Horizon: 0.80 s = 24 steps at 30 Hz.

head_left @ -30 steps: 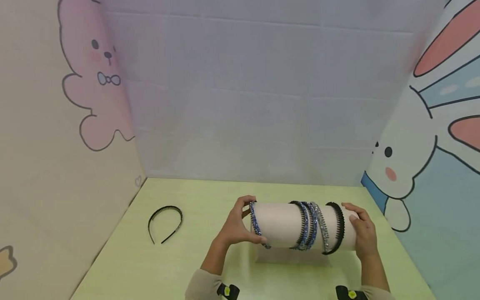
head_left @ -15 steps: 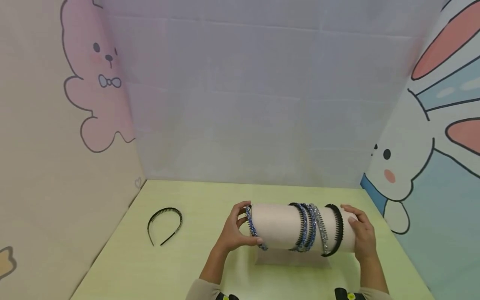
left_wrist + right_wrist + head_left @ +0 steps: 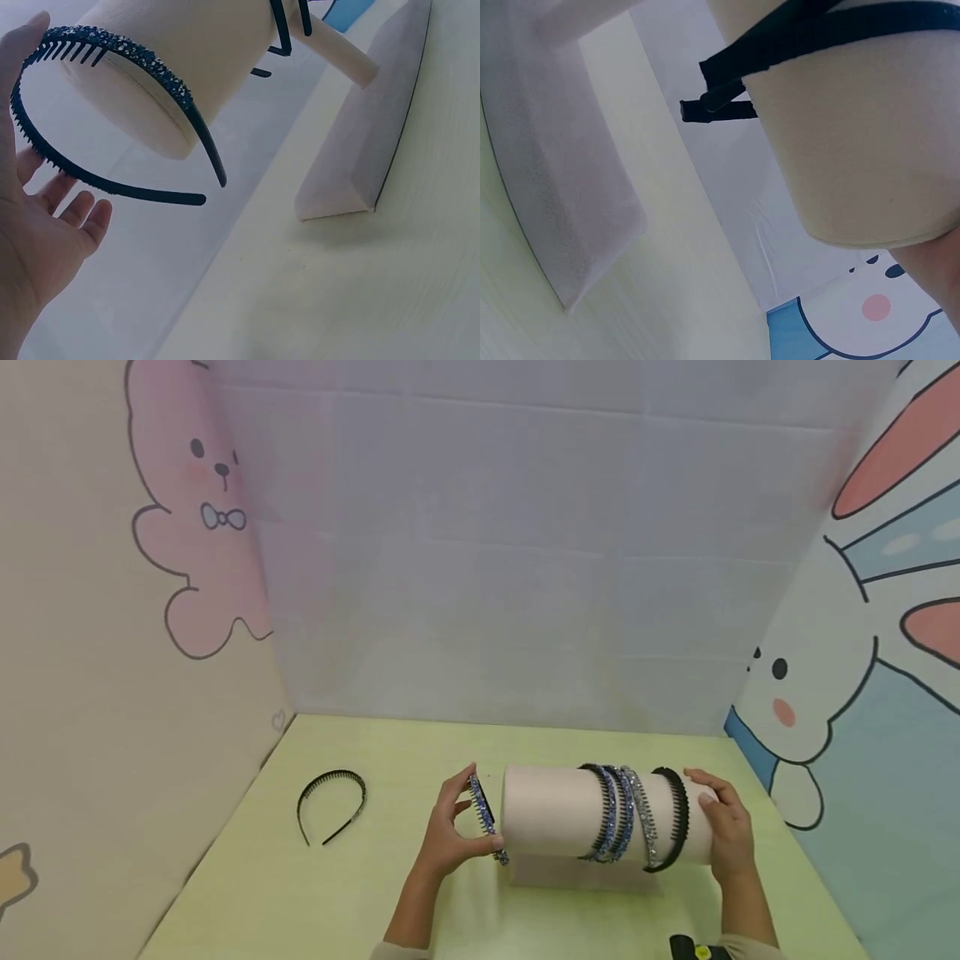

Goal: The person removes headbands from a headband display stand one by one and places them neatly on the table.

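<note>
Blue band (image 3: pixel 483 810) just came off the roll (image 3: pixel 551 810). A second ago it was round the left end; half a second ago it sat at the rim. Head view now showed a gap at its upper part; down by the thumb, contact with the rim: couldn't tell. Band was in the air, over the middle of the tabletop (image 3: pixel 262 902), tips free in the left wrist view.

Left hand (image 3: pixel 444 839): pinched the band, thumb on one side, fingers on the other. Right hand (image 3: pixel 727 827): gripped the roll's right end, thumb in front, fingers over the top. Same hold as a second ago, roll barely shifted on its base (image 3: pixel 585 872), right half of the tabletop.

Read: removal of this one looked done, right hand apparently bracing. Two blue bands (image 3: pixel 625 814), a silver band (image 3: pixel 643 817) and a black band (image 3: pixel 681 818) stayed on. Loose band (image 3: pixel 339 774) lay untouched toward the far left corner.
</note>
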Motion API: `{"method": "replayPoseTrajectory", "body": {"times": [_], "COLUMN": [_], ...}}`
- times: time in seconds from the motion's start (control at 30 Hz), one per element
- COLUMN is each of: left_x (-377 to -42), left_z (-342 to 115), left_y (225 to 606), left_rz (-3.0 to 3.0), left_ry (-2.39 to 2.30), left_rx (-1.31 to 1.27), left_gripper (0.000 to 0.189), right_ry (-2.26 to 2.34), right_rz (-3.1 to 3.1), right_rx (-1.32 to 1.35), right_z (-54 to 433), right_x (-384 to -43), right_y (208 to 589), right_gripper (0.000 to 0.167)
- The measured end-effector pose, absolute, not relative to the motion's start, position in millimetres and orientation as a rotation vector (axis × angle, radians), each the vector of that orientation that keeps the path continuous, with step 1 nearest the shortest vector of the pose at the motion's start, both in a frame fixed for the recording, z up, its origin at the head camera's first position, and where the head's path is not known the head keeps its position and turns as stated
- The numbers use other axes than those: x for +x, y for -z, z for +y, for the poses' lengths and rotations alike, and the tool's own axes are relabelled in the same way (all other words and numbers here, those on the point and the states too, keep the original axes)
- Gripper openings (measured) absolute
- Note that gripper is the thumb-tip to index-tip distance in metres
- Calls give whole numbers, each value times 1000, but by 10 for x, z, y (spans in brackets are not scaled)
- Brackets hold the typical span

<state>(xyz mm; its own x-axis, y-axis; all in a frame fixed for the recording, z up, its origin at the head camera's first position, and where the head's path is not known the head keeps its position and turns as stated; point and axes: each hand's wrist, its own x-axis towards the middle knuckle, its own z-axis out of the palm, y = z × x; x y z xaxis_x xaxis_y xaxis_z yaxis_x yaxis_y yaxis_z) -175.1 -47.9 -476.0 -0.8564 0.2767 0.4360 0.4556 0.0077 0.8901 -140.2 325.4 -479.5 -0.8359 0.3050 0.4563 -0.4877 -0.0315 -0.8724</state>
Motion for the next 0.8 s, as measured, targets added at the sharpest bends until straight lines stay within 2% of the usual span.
{"method": "replayPoseTrajectory", "body": {"times": [0.5, 0.7, 0.8], "left_x": [-1508, -1499, -1545], "left_z": [-586, -638, -668], "left_y": [4910, 4993, 5149], "left_rz": [-2150, -2070, -2055], "left_ry": [1923, 1942, 1966], "left_rx": [-493, -409, -335], "left_gripper": [91, 89, 93], "right_ry": [-1951, -1952, -1960], "right_rz": [-1673, -1681, -1680], "right_rx": [236, 202, 186], "right_z": [3262, 3260, 3251], "right_x": [-1395, -1401, -1406], "right_y": [4806, 4804, 4809], "right_gripper": [25, 25, 25]}}
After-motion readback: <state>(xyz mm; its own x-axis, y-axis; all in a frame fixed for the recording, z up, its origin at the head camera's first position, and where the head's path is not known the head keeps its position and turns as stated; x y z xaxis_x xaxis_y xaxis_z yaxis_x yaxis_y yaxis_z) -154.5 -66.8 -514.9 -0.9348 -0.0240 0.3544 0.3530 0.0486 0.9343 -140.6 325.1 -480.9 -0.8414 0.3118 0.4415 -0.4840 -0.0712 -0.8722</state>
